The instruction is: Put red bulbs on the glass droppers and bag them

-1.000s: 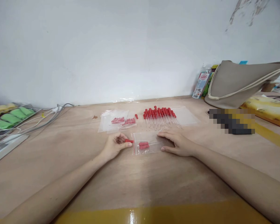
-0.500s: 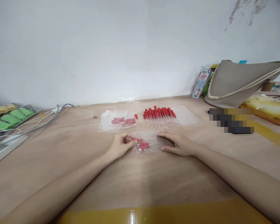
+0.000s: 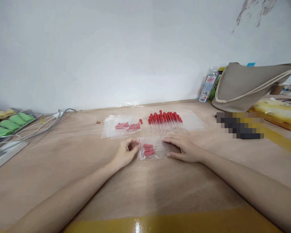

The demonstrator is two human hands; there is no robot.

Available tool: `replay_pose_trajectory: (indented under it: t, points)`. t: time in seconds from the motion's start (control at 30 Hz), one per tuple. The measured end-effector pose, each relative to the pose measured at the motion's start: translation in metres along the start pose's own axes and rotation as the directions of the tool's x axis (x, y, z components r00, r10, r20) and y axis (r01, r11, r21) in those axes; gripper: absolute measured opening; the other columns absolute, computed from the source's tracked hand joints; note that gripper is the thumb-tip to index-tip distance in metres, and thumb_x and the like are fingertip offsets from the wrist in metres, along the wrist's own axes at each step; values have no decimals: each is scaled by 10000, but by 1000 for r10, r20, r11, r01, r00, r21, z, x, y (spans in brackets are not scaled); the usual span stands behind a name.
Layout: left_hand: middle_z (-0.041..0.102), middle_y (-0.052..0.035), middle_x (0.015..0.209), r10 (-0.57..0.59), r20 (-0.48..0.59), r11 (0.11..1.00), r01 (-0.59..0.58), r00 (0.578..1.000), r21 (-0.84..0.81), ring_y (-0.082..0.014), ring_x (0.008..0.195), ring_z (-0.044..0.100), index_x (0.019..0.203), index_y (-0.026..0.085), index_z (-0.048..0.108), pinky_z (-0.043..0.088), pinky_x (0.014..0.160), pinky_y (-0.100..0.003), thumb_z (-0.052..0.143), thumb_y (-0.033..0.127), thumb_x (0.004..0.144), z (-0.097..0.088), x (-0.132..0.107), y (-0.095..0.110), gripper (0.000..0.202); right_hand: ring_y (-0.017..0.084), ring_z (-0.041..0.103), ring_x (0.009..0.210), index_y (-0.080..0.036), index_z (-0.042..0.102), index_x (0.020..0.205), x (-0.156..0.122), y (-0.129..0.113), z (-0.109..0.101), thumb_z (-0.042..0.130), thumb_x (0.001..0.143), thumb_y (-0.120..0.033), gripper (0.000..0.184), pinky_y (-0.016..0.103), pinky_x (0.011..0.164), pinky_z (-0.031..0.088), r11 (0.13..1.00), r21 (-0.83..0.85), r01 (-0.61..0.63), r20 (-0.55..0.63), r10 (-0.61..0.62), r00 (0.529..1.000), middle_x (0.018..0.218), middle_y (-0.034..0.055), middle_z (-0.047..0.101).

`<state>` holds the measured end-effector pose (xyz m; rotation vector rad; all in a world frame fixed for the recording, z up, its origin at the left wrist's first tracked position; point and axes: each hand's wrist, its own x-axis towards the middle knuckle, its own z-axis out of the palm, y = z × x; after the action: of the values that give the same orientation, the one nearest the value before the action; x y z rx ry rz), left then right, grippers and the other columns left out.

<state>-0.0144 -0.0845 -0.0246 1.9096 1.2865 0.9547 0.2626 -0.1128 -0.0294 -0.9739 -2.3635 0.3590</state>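
A small clear zip bag [image 3: 157, 148] lies on the wooden table [image 3: 135, 191] between my hands, with red-bulbed droppers [image 3: 148, 149] inside it. My left hand [image 3: 125, 152] is curled at the bag's open left edge, fingertips pinched against it. My right hand [image 3: 184, 148] lies flat with fingers stretched out on the bag's right end, pressing it down. Behind the bag, a row of several loose droppers with red bulbs [image 3: 166, 121] rests on a clear sheet. Filled bags [image 3: 122, 126] lie further left.
A grey tote bag [image 3: 247, 85] and a yellow pack [image 3: 277, 113] stand at the right. A blurred-out dark object [image 3: 240, 125] lies near them. Cables [image 3: 46, 126] and a tray of green and yellow pieces [image 3: 9, 121] sit at the far left.
The red dropper my left hand held outside the bag has gone inside with the others. My left hand moved right to the bag's opening. My right hand stayed put.
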Motion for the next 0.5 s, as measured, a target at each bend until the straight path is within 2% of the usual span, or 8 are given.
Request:
replay_pose_trajectory:
  t: [0.1, 0.2, 0.23, 0.3, 0.43, 0.5]
  points:
    - [585, 1, 719, 108, -192, 990, -88, 975, 109, -108, 601, 499, 804, 183, 558, 388, 567, -215, 544, 237, 707, -8, 20, -1, 112, 249, 497, 1087, -190, 479, 1216, 0, 0, 0, 566, 780, -434, 507, 439, 917, 406, 1000, -5, 3, 2, -3, 1000, 1173, 125, 547]
    - [606, -21, 757, 161, -173, 940, -97, 972, 328, -143, 703, 539, 744, 186, 571, 412, 648, -243, 535, 283, 727, -13, 54, 6, 104, 243, 493, 1087, -178, 477, 1214, 0, -1, -1, 561, 786, -429, 503, 430, 917, 408, 1000, -15, 4, 8, -4, 1000, 1173, 126, 543]
    - [620, -32, 788, 136, -154, 919, -67, 979, 388, -162, 748, 552, 751, 188, 583, 417, 684, -260, 549, 309, 722, -13, 66, 9, 129, 241, 493, 1085, -172, 478, 1210, 0, -1, -1, 559, 788, -428, 500, 427, 917, 409, 1000, -18, 5, 9, -5, 1000, 1170, 127, 543]
    - [639, -50, 837, 13, -145, 893, 54, 989, 447, -199, 823, 569, 784, 196, 601, 412, 745, -293, 593, 341, 686, -8, 90, 13, 175, 238, 491, 1083, -167, 482, 1202, 1, -2, -1, 558, 789, -426, 493, 424, 918, 408, 1000, -21, 8, 10, -8, 1000, 1165, 128, 546]
    - [651, -127, 843, -120, -194, 885, 193, 974, 424, -304, 934, 565, 661, 169, 605, 396, 795, -370, 683, 374, 574, 11, 129, 12, 236, 230, 485, 1089, -159, 477, 1206, 1, -1, -1, 559, 790, -424, 500, 412, 928, 402, 1000, -20, 3, 14, -3, 1000, 1177, 130, 538]
    - [652, -150, 809, -165, -227, 890, 244, 960, 386, -336, 969, 553, 575, 162, 579, 391, 805, -389, 723, 328, 513, 19, 142, 10, 229, 229, 482, 1095, -157, 472, 1214, 1, -1, 0, 560, 788, -426, 511, 407, 933, 399, 1000, -15, 4, 16, -4, 1000, 1186, 131, 533]
